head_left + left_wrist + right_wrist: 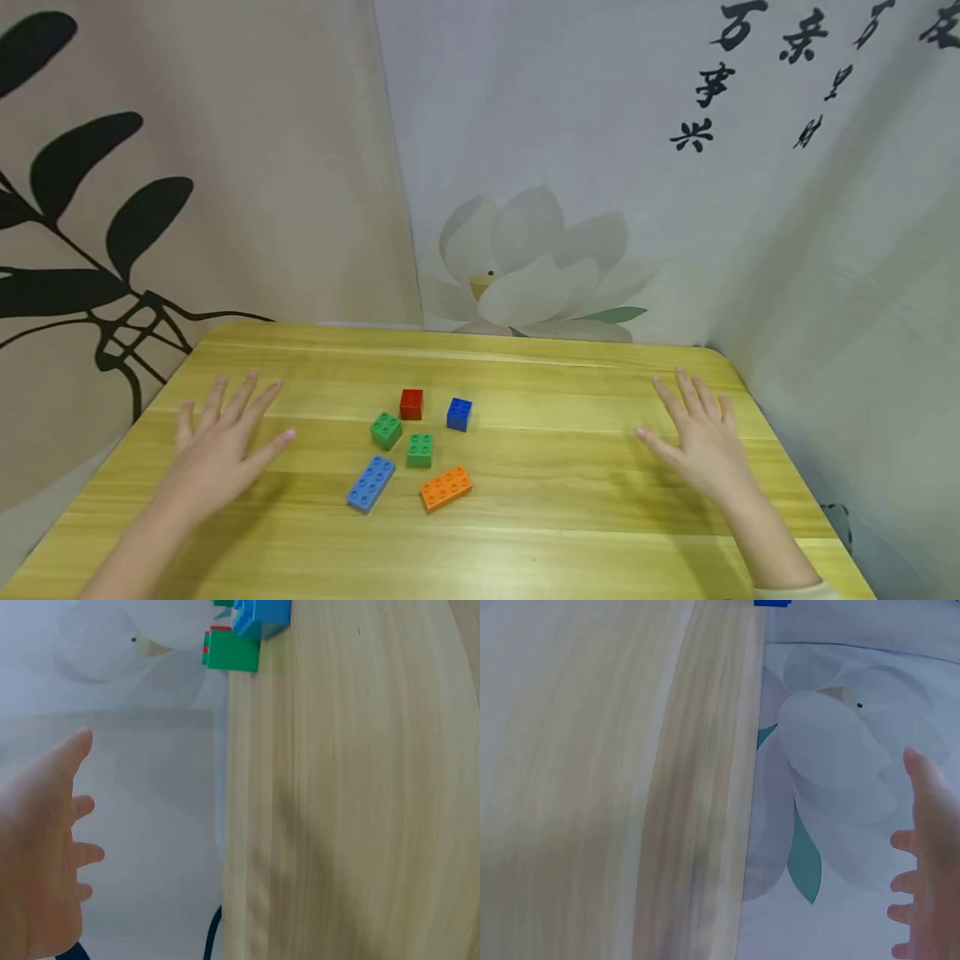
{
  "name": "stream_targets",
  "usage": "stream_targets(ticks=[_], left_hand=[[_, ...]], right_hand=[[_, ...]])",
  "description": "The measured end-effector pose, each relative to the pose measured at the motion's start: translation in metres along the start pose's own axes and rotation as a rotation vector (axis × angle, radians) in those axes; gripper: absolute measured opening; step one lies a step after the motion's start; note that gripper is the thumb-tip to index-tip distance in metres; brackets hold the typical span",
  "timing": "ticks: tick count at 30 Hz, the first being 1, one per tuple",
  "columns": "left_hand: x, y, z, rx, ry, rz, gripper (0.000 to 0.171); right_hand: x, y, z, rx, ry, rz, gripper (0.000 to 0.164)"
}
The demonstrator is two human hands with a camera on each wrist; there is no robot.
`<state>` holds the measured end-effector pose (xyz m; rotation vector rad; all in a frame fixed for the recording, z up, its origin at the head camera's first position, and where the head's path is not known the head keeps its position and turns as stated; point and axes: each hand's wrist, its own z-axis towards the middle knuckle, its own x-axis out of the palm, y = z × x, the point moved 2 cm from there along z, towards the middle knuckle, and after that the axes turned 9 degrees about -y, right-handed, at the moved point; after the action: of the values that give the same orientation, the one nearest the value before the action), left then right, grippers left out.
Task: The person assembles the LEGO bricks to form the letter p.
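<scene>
Both hands are held spread over the wooden table, with nothing in them. The left hand (pixel 217 450) hovers at the table's left side, fingers splayed; the right hand (pixel 705 442) does the same at the right. Between them, nearer the left hand, lie several toy building bricks. A red brick (pixel 411 405) and a dark blue brick (pixel 459 414) are farthest back. Two green bricks, one turned at an angle (pixel 386 431) and one squarer (pixel 420 450), lie in the middle. In front are a long light blue brick (pixel 371 483) and a long orange brick (pixel 446 488).
The wooden table (pixel 570 533) has its back edge against a hanging cloth (pixel 300 167) printed with dark leaves, a pale lotus and black characters. Its right edge slants down beside another fold of cloth (pixel 862 333). Shadows fall beneath both forearms.
</scene>
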<state>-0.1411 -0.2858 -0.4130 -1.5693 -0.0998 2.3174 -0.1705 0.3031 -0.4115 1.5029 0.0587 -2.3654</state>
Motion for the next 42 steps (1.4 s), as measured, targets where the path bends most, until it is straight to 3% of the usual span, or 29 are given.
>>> stream_targets(ticks=[15, 25, 35, 42], left_hand=[[0.013, -0.030, -0.001, 0.014, -0.152, -0.199, 0.072], [0.031, -0.045, 0.001, -0.016, -0.239, -0.385, 0.070], [0.051, -0.055, 0.004, -0.098, -0.205, -0.518, 0.070], [0.066, -0.055, 0.006, -0.161, -0.131, -0.562, 0.070]], right_hand=[[0.018, 0.045, 0.008, -0.010, -0.116, 0.186, 0.074], [0.036, 0.080, 0.016, 0.014, -0.134, 0.400, 0.069], [0.057, 0.109, 0.022, 0.061, -0.110, 0.603, 0.065], [0.073, 0.125, 0.027, 0.099, -0.078, 0.731, 0.061]])
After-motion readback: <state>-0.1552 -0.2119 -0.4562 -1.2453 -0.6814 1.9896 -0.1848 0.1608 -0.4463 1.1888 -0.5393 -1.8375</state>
